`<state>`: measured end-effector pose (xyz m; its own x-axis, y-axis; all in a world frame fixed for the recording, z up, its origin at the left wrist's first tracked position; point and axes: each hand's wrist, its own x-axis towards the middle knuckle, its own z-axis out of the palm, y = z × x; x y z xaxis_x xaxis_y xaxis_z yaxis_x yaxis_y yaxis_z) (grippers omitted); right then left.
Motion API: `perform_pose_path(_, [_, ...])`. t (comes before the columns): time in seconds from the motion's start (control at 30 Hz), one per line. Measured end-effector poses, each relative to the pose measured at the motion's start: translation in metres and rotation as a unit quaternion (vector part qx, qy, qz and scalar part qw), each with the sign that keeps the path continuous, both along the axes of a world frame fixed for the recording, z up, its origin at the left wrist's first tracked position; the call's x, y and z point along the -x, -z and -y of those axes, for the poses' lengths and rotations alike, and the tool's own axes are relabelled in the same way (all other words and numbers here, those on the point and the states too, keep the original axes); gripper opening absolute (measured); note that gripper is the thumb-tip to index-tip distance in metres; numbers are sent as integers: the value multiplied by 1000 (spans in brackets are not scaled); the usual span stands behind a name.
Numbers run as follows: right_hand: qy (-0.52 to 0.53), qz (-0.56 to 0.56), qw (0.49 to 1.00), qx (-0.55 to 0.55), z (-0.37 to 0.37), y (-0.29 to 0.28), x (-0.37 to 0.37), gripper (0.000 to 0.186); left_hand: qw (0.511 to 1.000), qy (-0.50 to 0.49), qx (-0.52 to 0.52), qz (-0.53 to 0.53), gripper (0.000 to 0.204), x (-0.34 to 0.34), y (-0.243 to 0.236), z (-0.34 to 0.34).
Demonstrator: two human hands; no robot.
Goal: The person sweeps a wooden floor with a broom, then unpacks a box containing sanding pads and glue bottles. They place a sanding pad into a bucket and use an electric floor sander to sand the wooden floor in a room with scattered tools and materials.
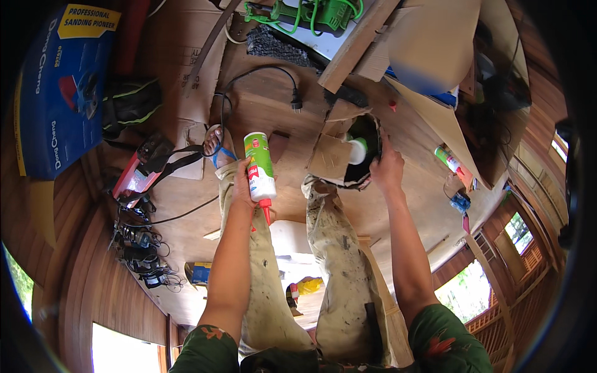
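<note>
Left hand [241, 185] gripping bottle [260, 163], right hand [388, 168] holding carton [329, 155]

A green-and-white plastic bottle with a red nozzle [260, 165] hides most fingers of the left hand [240, 183]. The white, rounded object [357, 151] inside the torn brown cardboard container [326, 155] is partly covered. The tan cardboard sheet [435, 40] at upper right is blurred.

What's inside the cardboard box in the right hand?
A white-and-green container shows inside the cardboard box; its far end and anything beneath it are hidden.
</note>
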<state>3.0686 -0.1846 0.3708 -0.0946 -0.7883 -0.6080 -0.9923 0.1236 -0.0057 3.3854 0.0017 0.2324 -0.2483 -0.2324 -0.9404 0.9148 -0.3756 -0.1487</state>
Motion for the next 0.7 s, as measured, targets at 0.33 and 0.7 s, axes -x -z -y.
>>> perform_pose_path(0.33, [46, 159, 984, 65, -7, -26, -100, 78, 999, 11, -18, 28, 59, -51, -11, 22])
perform_pose_path(0.7, [266, 279, 923, 0, -16, 101, -52, 59, 990, 28, -7, 139, 58, -80, -29, 33])
